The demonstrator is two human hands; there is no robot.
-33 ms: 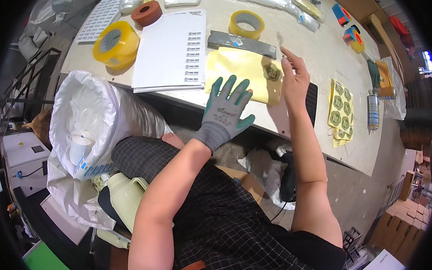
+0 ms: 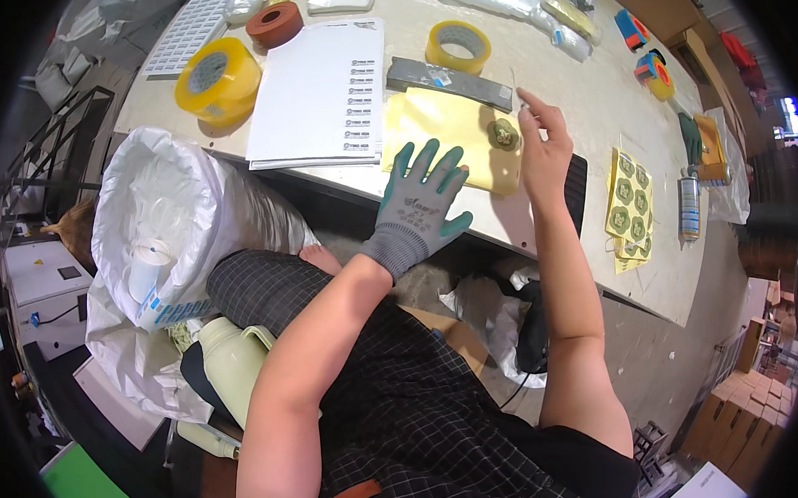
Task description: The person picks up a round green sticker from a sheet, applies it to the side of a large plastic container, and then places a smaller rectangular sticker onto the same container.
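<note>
My left hand [image 2: 422,195], in a grey glove with green fingertips, lies with spread fingers on the near edge of a yellow sticker sheet [image 2: 440,126]. One dark green flower-shaped sticker [image 2: 503,135] shows at that sheet's right end. Just right of it, my bare right hand [image 2: 546,153] is raised with thumb and index finger close together. A thin pale strand stands up by those fingertips, too fine to name. Along the sheet's far side lies a flat grey bar [image 2: 449,82], with a roll of yellow-rimmed clear tape [image 2: 459,47] behind it.
White printed sheets [image 2: 317,94] lie left of the yellow sheet, beside another tape roll [image 2: 217,81] and a brown-red roll [image 2: 273,24]. More flower stickers [image 2: 631,197] and a spray can [image 2: 689,206] lie to the right. A white sack [image 2: 267,208] stands against the table's front-left edge.
Both hands stay almost in place. The faint pale piece by my right fingertips looks narrower now, like a thin line.
</note>
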